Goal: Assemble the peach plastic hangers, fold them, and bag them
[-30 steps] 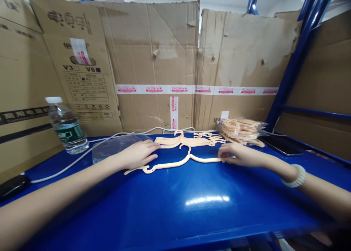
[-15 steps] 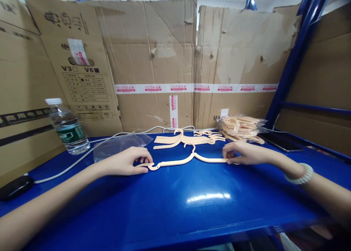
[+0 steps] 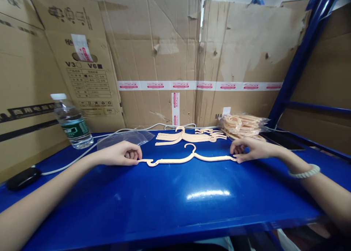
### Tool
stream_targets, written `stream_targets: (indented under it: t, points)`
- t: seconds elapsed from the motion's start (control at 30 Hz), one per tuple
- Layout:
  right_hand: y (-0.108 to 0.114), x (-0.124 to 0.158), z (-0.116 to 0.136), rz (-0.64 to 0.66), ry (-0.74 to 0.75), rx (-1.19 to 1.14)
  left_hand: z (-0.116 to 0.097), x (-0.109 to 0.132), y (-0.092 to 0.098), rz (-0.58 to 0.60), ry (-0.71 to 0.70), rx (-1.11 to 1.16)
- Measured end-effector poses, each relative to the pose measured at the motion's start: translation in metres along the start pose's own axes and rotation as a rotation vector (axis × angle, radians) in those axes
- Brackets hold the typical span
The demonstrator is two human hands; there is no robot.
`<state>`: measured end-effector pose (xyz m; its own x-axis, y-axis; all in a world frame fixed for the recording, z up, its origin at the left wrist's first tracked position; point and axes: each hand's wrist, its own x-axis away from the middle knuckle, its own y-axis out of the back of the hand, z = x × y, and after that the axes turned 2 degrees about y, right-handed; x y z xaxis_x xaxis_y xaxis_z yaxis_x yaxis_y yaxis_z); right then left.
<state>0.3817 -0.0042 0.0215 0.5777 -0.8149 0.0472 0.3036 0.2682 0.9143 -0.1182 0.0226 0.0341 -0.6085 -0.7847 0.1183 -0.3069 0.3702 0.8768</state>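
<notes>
A cream plastic clothes hanger (image 3: 175,161) lies spread on the blue tabletop, its hook pointing away from me. My left hand (image 3: 122,154) pinches the tip of its left arm, beyond a small hooked notch. At the other end, the fingers of my right hand (image 3: 251,150) are closed on the right arm's tip. Just behind lies a stack of similar hangers (image 3: 175,136), with several small cream hook-shaped pieces (image 3: 204,131) beside it.
Plastic-wrapped hangers (image 3: 242,126) are piled at the back right, near a dark phone (image 3: 285,140). A water bottle (image 3: 73,124), a clear plastic bag (image 3: 124,138), a white cable (image 3: 68,165) and a black device (image 3: 24,178) occupy the left. Cardboard (image 3: 153,64) walls the back.
Both hands have slid outward to the hanger's ends, my left hand to the left and my right hand to the right. More of the hanger's right arm shows. The view has shifted slightly.
</notes>
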Motion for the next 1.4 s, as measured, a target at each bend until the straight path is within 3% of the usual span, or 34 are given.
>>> stream_targets:
  t: [0.5, 0.6, 0.7, 0.77, 0.93, 1.03, 1.1, 1.2, 1.4]
  points:
    - [-0.014, -0.005, 0.009, -0.144, 0.047, 0.016, 0.0, 0.009, 0.005, 0.039, 0.078, -0.087]
    - [-0.014, -0.005, 0.008, -0.167, 0.06, 0.016, 0.003, 0.007, 0.003, -0.071, 0.007, -0.137]
    - [-0.009, -0.012, 0.007, -0.281, 0.052, 0.095, -0.009, 0.002, -0.009, -0.291, -0.104, -0.208]
    - [-0.001, -0.024, 0.008, -0.347, 0.026, 0.211, -0.03, -0.001, -0.025, -0.372, -0.208, -0.264]
    - [0.027, -0.076, 0.017, -0.341, -0.142, 0.486, -0.104, -0.002, -0.075, -0.164, -0.546, -0.417]
    - [0.034, -0.114, 0.021, -0.292, -0.201, 0.56, -0.131, -0.002, -0.094, -0.157, -0.671, -0.541]
    - [0.032, -0.136, 0.021, -0.239, -0.222, 0.599, -0.134, -0.004, -0.1, -0.185, -0.74, -0.556]
    - [0.025, -0.162, 0.02, -0.161, -0.217, 0.641, -0.126, -0.006, -0.104, -0.238, -0.748, -0.4]
    - [0.018, -0.182, 0.015, -0.1, -0.23, 0.682, -0.119, -0.005, -0.105, -0.213, -0.702, -0.196]
